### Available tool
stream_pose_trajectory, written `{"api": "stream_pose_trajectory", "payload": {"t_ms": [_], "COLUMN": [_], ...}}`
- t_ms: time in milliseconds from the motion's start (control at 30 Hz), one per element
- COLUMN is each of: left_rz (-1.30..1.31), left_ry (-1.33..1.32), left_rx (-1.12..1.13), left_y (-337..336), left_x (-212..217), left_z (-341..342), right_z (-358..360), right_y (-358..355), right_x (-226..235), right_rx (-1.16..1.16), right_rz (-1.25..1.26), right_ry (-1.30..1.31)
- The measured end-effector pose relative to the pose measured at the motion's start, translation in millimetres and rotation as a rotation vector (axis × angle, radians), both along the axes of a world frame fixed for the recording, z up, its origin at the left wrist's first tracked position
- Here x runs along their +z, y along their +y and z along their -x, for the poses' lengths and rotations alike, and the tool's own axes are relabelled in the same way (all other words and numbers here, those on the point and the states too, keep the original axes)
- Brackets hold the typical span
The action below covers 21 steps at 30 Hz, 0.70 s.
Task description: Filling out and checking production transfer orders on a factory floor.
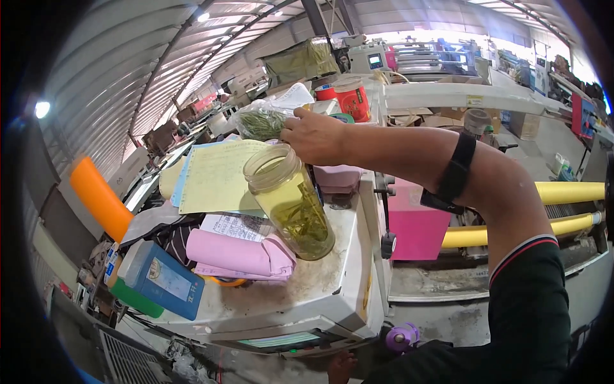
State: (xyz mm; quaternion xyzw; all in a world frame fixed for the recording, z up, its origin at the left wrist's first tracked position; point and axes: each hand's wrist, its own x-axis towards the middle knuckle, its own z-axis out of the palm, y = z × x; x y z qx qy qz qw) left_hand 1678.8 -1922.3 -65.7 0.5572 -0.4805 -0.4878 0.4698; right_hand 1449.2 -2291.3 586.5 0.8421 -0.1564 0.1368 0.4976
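My right hand [313, 137] reaches across the top of the white machine cabinet [275, 307]. Its bent fingers close on the edge of a clear plastic bag of green leaves [259, 123]. Just below that hand stands a clear jar [291, 203] without a lid, with yellow-green liquid and soaked leaves in it. A pad of yellow paper [217, 176] lies to the jar's left, and folded pink paper [233, 253] lies beside its base. At the lower edge my left hand [342, 366] shows only partly, in shadow, with its fingers hard to make out.
Red tubs [353, 101] stand behind my right hand. A blue box [167, 281] leans at the cabinet's left edge, near an orange tube [99, 195]. Yellow rollers [464, 235] and a pink panel [417, 224] are on the right. A purple object [401, 337] sits low beside the cabinet.
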Motion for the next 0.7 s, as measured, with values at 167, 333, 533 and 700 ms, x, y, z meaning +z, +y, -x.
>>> {"api": "stream_pose_trajectory", "payload": {"t_ms": [167, 333, 533, 700], "left_rz": [-0.072, -0.164, -0.428, -0.411], "left_ry": [-0.027, 0.118, 0.389, 0.084], "left_rx": [-0.03, -0.153, -0.176, -0.257], "left_y": [-4, -17, -17, 6], "left_x": [75, 122, 95, 73], "left_z": [16, 42, 76, 111], "right_z": [4, 35, 140, 245], "right_y": [12, 30, 101, 187], "right_x": [3, 21, 9, -102], "right_rx": [-0.193, -0.257, 0.095, 0.182], "right_rz": [-0.121, -0.148, -0.084, -0.459], "right_ry": [-0.04, -0.177, -0.562, -0.801]}}
